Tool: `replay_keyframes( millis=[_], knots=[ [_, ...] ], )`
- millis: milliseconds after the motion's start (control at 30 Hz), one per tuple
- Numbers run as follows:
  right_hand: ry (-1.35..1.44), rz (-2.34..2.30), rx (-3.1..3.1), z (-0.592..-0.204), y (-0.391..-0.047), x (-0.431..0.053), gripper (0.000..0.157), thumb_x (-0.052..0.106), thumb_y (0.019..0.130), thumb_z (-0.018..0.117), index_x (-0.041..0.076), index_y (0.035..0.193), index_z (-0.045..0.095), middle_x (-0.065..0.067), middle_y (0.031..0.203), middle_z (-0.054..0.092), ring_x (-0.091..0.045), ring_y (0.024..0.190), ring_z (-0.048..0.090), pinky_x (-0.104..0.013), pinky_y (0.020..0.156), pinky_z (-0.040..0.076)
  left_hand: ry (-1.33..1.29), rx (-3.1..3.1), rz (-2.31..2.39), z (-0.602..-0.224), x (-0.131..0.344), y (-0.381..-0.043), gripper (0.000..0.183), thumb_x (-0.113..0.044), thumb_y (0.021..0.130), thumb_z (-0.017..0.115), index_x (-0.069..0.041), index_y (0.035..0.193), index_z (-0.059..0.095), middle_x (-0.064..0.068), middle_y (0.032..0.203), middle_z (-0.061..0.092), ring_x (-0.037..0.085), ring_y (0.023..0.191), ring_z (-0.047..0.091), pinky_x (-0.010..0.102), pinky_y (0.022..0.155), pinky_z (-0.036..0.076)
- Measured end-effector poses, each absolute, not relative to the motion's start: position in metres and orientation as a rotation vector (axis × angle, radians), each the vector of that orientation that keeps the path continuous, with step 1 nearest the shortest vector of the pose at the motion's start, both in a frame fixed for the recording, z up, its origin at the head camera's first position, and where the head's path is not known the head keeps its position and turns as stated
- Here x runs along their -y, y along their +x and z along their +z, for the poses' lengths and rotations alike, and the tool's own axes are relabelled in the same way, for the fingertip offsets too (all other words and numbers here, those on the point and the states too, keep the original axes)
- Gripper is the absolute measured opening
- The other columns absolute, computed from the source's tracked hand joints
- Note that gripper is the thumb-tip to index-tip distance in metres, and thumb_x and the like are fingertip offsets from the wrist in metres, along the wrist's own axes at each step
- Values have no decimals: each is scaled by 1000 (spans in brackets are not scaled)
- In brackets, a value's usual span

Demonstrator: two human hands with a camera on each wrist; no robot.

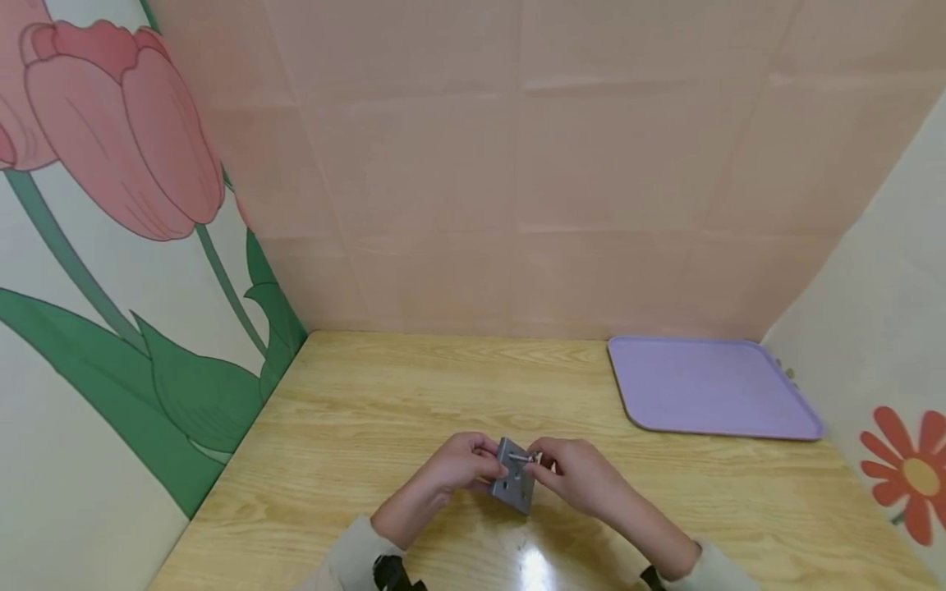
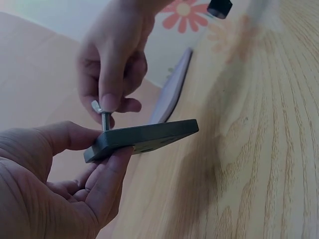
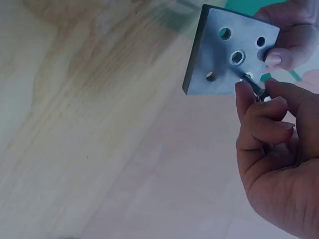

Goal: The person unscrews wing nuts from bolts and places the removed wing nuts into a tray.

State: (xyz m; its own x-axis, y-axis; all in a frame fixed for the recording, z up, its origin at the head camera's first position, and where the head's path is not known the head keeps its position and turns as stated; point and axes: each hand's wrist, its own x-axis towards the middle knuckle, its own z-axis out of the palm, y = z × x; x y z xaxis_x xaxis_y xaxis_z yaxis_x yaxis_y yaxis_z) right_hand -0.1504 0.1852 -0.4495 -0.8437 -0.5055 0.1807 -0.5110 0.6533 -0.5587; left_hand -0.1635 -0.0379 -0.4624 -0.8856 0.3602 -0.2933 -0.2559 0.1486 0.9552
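Observation:
Over the front part of the table, my left hand point(image 1: 460, 465) grips a thick grey metal plate point(image 1: 510, 491) by one edge, thumb on one face and fingers behind. The plate is tilted, and several round holes point(image 3: 238, 57) pierce it, as the right wrist view shows. My right hand point(image 1: 587, 478) pinches a wing bolt point(image 2: 105, 120) near its winged end between thumb and fingers. The shank points at the plate's face by a corner hole, close to the left thumb. Whether its tip sits inside that hole, I cannot tell.
A flat purple tray point(image 1: 717, 387) lies at the back right of the wood-grain table point(image 1: 414, 386). A pink covering point(image 1: 517, 180) stands behind the table, with flower-printed panels at left and right.

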Motion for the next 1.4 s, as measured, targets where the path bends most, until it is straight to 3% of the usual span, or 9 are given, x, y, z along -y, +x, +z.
replay_keyframes(
  millis=[133, 267, 433, 533, 633, 833, 1033, 1267, 1400],
  knots=[
    [925, 836, 2761, -448, -150, -186, 14, 16, 91, 74, 11, 105, 73, 10, 80, 71, 3, 64, 56, -19, 54, 47, 92, -1974, 1793, -463, 38, -164, 26, 2, 81, 71, 5, 107, 66, 8, 89, 67, 17, 80, 66, 40, 73, 62],
    [856, 963, 2787, -446, -151, -189, 15, 24, 97, 69, 12, 105, 74, 9, 79, 70, 1, 59, 52, -21, 51, 45, 83, -1987, 1785, -462, 39, -165, 26, 1, 81, 72, 4, 106, 66, 8, 89, 68, 18, 81, 66, 38, 71, 62],
    [576, 1367, 2961, -445, -155, -189, 45, 44, 106, 48, 8, 103, 74, 5, 74, 70, -8, 57, 52, -26, 52, 44, 87, -2001, 1778, -462, 39, -165, 27, 0, 80, 73, 4, 106, 66, 8, 90, 68, 18, 82, 67, 38, 71, 62],
    [446, 1535, 3060, -446, -156, -186, 54, 51, 105, 46, 5, 100, 73, 0, 73, 71, -11, 51, 49, -28, 49, 44, 91, -2002, 1775, -463, 40, -165, 28, 0, 80, 73, 5, 107, 66, 9, 91, 68, 18, 82, 67, 38, 72, 62],
    [515, 1499, 3078, -448, -155, -184, 48, 49, 103, 51, 7, 94, 72, -1, 72, 70, -12, 53, 51, -28, 50, 44, 85, -1999, 1773, -463, 40, -165, 27, 0, 81, 73, 4, 107, 66, 9, 91, 68, 18, 82, 67, 38, 71, 62],
    [876, 988, 2891, -449, -152, -182, 14, 24, 96, 70, 11, 102, 70, 8, 77, 68, 0, 62, 54, -21, 53, 45, 84, -1997, 1775, -464, 41, -165, 27, 1, 81, 72, 4, 107, 66, 8, 90, 68, 17, 80, 66, 37, 71, 62],
    [859, 913, 2841, -447, -150, -181, 15, 23, 95, 70, 13, 107, 71, 11, 81, 68, 2, 60, 51, -20, 51, 44, 83, -1996, 1777, -462, 41, -165, 27, 0, 81, 72, 5, 108, 65, 8, 90, 68, 18, 80, 66, 37, 71, 61],
    [439, 1432, 3028, -447, -152, -182, 51, 51, 105, 45, 9, 100, 73, 2, 72, 69, -12, 58, 52, -27, 52, 43, 80, -2007, 1770, -462, 40, -166, 28, 0, 81, 72, 5, 108, 66, 9, 91, 68, 19, 82, 67, 38, 71, 62],
    [355, 1608, 3091, -450, -153, -181, 54, 54, 103, 47, 6, 94, 71, -3, 70, 69, -13, 54, 49, -27, 48, 41, 78, -2001, 1770, -463, 39, -166, 27, 1, 81, 72, 4, 107, 65, 9, 91, 68, 18, 82, 67, 38, 72, 62]
  ],
)
